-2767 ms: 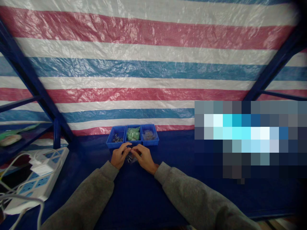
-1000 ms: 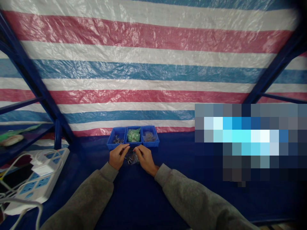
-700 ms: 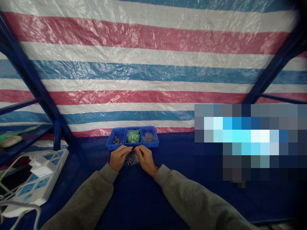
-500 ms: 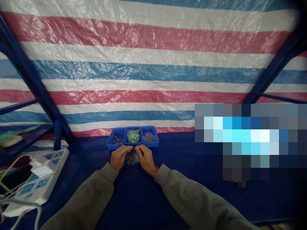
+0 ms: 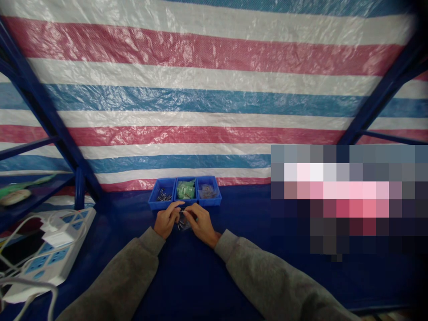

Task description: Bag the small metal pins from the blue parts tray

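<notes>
My left hand (image 5: 166,220) and my right hand (image 5: 201,223) are close together just in front of the blue bins, fingers closed in a pinch. Between them is a small clear plastic bag (image 5: 183,224) with several thin dark and shiny metal pieces in it. Both sets of fingertips grip its upper edge, which they partly cover. Right behind the hands stand three joined blue bins. Small metal pieces (image 5: 164,195) lie in the left bin (image 5: 153,199), green packets (image 5: 186,190) fill the middle one, and clear plastic bags (image 5: 207,191) are in the right one.
A white power strip (image 5: 62,267) with plugs and white cables lies at the left on the blue table (image 5: 190,285). Blue metal posts (image 5: 50,102) slant up at both sides, before a striped plastic sheet (image 5: 214,98). A pixelated patch hides the right side.
My fingertips have come down slightly and closer together over the bag. Less of the bag shows between my hands. The bins have not moved.
</notes>
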`<action>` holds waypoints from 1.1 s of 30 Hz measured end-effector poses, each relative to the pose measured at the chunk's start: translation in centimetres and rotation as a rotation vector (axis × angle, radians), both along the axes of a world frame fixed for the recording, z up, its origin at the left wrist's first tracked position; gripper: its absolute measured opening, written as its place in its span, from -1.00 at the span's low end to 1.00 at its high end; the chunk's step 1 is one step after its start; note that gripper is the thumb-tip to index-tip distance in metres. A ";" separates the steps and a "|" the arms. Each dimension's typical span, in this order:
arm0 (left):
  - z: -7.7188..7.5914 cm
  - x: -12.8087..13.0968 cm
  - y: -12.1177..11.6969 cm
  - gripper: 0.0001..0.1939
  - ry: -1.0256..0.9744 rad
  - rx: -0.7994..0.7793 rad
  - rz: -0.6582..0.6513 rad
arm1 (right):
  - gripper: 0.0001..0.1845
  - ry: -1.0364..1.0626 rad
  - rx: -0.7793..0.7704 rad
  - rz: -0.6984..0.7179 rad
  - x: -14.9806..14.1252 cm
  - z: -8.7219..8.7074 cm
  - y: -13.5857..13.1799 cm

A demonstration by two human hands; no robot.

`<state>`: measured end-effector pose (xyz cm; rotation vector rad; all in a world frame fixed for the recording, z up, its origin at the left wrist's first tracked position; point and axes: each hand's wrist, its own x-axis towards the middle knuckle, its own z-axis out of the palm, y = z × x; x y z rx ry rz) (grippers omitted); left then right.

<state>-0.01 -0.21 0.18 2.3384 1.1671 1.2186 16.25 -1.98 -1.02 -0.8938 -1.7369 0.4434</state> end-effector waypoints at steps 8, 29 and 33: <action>0.1 -0.2 0.3 -0.79 0.050 0.286 0.110 | -0.70 0.044 -0.023 -0.053 0.1 0.1 0.2; 1.9 -3.0 2.3 -0.84 0.446 0.323 -0.096 | -0.90 -0.190 -0.057 -0.240 -0.1 -1.2 0.9; 1.3 -2.8 2.3 -0.84 0.454 0.253 -0.158 | -0.91 -0.240 -0.065 -0.225 -0.2 -1.4 0.9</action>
